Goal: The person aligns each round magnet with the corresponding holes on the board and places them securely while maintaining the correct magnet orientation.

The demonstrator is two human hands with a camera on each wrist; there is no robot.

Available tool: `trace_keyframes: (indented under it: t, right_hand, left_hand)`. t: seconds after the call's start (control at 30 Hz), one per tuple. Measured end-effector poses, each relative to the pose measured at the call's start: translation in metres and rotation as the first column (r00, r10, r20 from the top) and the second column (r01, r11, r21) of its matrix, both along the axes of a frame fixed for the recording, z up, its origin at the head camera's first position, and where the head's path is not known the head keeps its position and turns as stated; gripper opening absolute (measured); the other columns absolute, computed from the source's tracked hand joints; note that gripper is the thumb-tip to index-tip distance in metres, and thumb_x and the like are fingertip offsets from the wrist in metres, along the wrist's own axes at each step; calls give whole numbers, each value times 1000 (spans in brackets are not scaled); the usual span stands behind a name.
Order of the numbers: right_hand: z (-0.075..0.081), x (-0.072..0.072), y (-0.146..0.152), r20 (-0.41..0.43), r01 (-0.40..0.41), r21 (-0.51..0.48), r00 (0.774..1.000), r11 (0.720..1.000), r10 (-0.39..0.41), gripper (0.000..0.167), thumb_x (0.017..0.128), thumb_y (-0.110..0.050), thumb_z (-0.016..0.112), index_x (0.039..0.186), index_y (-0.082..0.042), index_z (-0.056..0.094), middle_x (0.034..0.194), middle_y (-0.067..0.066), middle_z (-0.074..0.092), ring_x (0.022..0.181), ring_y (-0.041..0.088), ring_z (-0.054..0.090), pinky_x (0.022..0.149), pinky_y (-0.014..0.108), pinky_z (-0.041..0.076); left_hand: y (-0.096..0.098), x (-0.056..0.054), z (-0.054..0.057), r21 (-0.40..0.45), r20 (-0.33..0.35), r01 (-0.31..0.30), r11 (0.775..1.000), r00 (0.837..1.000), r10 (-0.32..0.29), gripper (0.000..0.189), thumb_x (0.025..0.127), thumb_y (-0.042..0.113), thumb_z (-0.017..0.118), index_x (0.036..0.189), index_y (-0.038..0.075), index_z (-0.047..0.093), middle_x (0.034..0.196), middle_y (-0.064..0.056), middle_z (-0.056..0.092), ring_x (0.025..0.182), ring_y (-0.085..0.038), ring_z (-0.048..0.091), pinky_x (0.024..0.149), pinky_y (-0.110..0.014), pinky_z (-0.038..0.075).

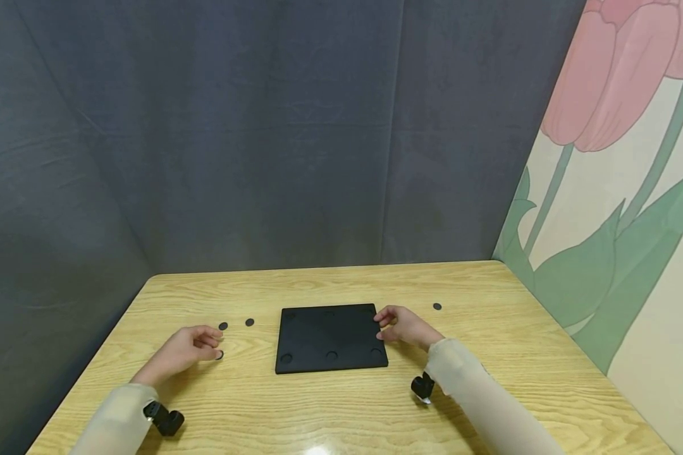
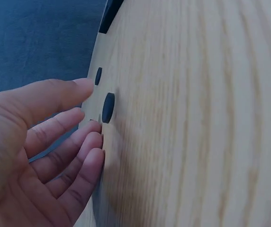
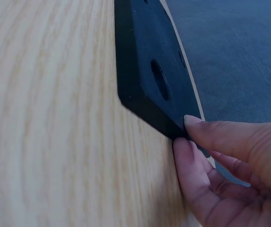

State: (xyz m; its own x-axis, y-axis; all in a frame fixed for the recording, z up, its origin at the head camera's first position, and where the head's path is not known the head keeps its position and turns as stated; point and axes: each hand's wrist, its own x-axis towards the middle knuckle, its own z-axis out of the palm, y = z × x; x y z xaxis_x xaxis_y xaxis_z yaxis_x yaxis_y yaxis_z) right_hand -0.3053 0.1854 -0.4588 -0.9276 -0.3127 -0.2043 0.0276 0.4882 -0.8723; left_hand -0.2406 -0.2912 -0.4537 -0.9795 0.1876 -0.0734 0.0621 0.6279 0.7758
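Head view: right hand (image 1: 410, 327) pinches a black board (image 1: 330, 338), apparently steadying it; left hand (image 1: 184, 351), fingers parted beside a dark disc (image 2: 108, 108), must narrow for any pickup.

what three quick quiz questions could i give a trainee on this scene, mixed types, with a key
1. Multiple choice: in the head view, which edge of the flat black rectangular board is the person's right grip at?
a) left
b) right
c) near

2. Count: in the head view, how many small dark round discs show left of the board, near the person's left grip?

3. True or false: every disc in the head view lies left of the board.

Key:
1. b
2. Three, one partly hidden by the left thumb
3. False; one lies to its right
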Motion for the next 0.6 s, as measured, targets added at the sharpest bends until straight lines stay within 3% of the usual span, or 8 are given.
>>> trace_keyframes:
  t: [0.27, 0.6]
  right_hand:
    - [0, 0, -1, -19, -9, -7, 1000, 1000, 9, 36, 79, 4, 73, 111, 2, 58, 101, 12, 55, 89, 20, 52, 68, 27, 46]
    - [0, 1, -1, -22, -13, -6, 1000, 1000, 13, 36, 79, 4, 74, 111, 2, 58, 101, 12, 55, 89, 20, 52, 68, 27, 47]
  left_hand:
    - [2, 1, -1, -52, 22, -3, 999, 1000, 5, 40, 77, 8, 80, 112, -3, 63, 93, -8, 60, 82, -19, 52, 67, -25, 45]
    - [3, 1, -3, -104, 45, -40, 994, 998, 45, 26, 76, 9, 80, 98, 2, 68, 88, -4, 62, 80, -18, 52, 66, -26, 45]
